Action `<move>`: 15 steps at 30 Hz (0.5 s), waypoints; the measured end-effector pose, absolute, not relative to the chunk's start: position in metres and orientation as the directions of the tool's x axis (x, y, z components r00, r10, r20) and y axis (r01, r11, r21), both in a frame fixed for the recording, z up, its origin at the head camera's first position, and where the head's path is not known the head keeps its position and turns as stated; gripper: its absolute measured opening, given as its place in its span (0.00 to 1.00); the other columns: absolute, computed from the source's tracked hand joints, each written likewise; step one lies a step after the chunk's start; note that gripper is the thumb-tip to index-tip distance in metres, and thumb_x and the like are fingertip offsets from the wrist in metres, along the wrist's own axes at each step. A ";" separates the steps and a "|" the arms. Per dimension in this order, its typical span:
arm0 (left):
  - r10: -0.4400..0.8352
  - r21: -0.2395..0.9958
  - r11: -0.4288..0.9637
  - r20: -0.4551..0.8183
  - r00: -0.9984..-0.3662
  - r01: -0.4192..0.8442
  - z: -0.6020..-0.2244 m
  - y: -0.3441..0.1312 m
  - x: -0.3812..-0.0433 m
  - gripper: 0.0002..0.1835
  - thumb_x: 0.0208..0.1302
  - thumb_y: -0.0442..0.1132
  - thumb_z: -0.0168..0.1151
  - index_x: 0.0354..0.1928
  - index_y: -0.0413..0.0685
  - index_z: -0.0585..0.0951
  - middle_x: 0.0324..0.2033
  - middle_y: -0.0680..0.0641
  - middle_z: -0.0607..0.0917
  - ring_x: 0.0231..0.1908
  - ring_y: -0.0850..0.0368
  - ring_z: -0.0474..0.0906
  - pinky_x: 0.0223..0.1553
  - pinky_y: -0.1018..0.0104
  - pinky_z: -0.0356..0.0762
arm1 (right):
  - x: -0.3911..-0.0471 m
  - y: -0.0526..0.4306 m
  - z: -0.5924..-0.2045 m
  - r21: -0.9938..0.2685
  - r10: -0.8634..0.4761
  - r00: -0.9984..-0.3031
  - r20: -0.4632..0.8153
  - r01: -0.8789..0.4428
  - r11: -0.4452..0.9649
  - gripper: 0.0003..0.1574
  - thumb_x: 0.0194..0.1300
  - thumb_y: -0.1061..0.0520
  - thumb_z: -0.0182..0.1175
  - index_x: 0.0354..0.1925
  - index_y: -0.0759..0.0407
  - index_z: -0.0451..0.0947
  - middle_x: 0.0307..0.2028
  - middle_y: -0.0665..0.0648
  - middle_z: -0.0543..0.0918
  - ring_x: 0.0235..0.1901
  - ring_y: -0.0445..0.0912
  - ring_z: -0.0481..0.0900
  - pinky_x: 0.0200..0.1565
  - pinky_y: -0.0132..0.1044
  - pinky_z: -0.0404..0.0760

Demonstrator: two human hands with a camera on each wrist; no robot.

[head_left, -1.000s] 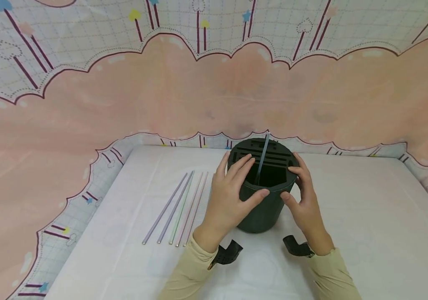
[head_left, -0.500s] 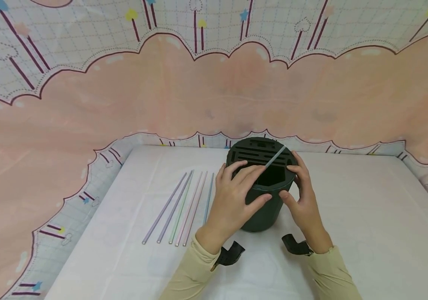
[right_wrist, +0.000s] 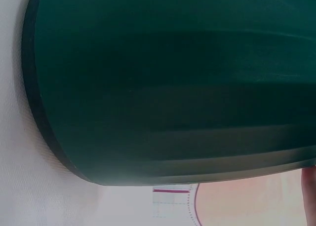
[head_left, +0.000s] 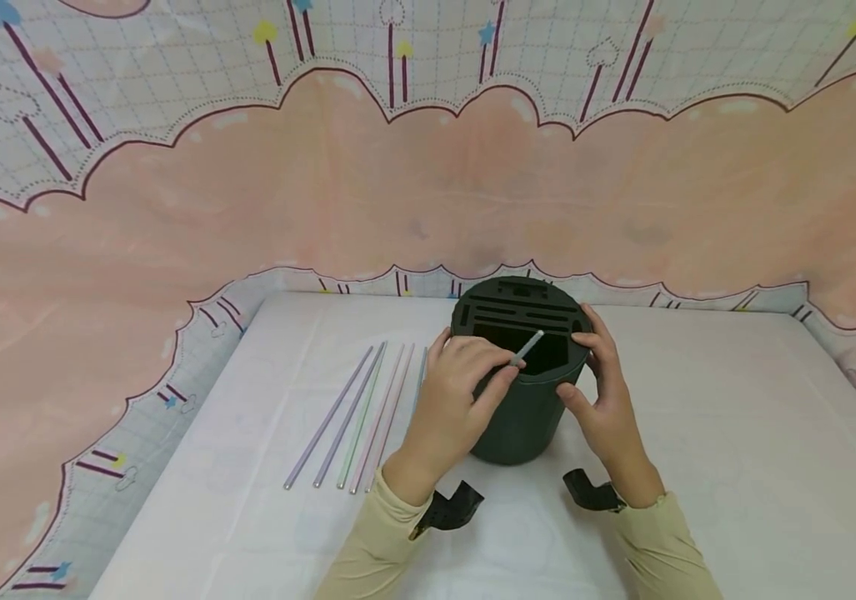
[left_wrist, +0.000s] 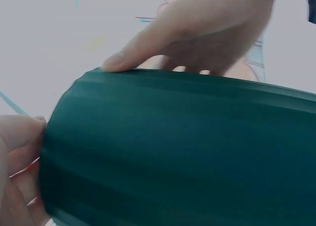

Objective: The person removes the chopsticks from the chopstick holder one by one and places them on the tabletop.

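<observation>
A dark green container (head_left: 516, 429) with a slotted top and a large opening at the front stands on the white table. My left hand (head_left: 446, 404) pinches a thin pale blue stick (head_left: 529, 343) between thumb and fingers at that opening. The stick slants up to the right, and its lower part is hidden. On the container's right side, my right hand (head_left: 611, 408) grips the rim, thumb in front and fingers over the top. The ribbed green wall (left_wrist: 173, 142) fills much of the left wrist view, and the same wall (right_wrist: 163, 82) dominates the right wrist view.
Left of the container lie several thin sticks: purple (head_left: 328, 417), green (head_left: 359, 431), pink (head_left: 384, 417) and a blue one (head_left: 421, 375) partly behind my left hand. A patterned cloth (head_left: 412, 192) hangs behind the white table (head_left: 743, 433).
The stick leaned over to the right, then dropped lower in the opening, with less of it showing. My left fingers closed from spread to a pinch on it. The right hand stays put.
</observation>
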State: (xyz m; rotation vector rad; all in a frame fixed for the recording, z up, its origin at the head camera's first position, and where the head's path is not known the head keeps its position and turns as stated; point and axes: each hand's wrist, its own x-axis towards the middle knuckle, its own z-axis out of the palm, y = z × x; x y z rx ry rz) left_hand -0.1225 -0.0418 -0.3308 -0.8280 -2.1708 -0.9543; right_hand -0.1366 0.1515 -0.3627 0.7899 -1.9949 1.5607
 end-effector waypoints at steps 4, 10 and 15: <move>0.239 0.501 0.438 0.735 -0.634 0.746 -0.327 -0.047 -0.121 0.09 0.64 0.43 0.53 0.39 0.50 0.81 0.38 0.57 0.81 0.45 0.63 0.71 0.62 0.51 0.47 | -0.136 0.152 -0.363 -0.692 -0.146 -0.717 0.682 -0.697 0.189 0.40 0.60 0.42 0.55 0.56 0.70 0.58 0.67 0.61 0.49 0.65 0.53 0.49 0.59 0.38 0.55; 0.170 0.552 0.333 0.763 -0.624 0.765 -0.322 -0.049 -0.119 0.07 0.63 0.39 0.54 0.38 0.49 0.80 0.37 0.56 0.81 0.43 0.62 0.73 0.61 0.55 0.50 | -0.134 0.151 -0.362 -0.699 -0.143 -0.724 0.675 -0.689 0.191 0.39 0.59 0.42 0.56 0.55 0.70 0.59 0.67 0.61 0.49 0.64 0.53 0.50 0.59 0.38 0.55; 0.101 0.582 0.260 0.777 -0.621 0.771 -0.318 -0.051 -0.114 0.06 0.62 0.35 0.55 0.39 0.46 0.80 0.37 0.52 0.81 0.43 0.59 0.73 0.50 0.61 0.68 | -0.133 0.151 -0.362 -0.710 -0.144 -0.736 0.661 -0.676 0.198 0.39 0.59 0.42 0.56 0.55 0.69 0.60 0.67 0.60 0.49 0.65 0.52 0.49 0.59 0.52 0.53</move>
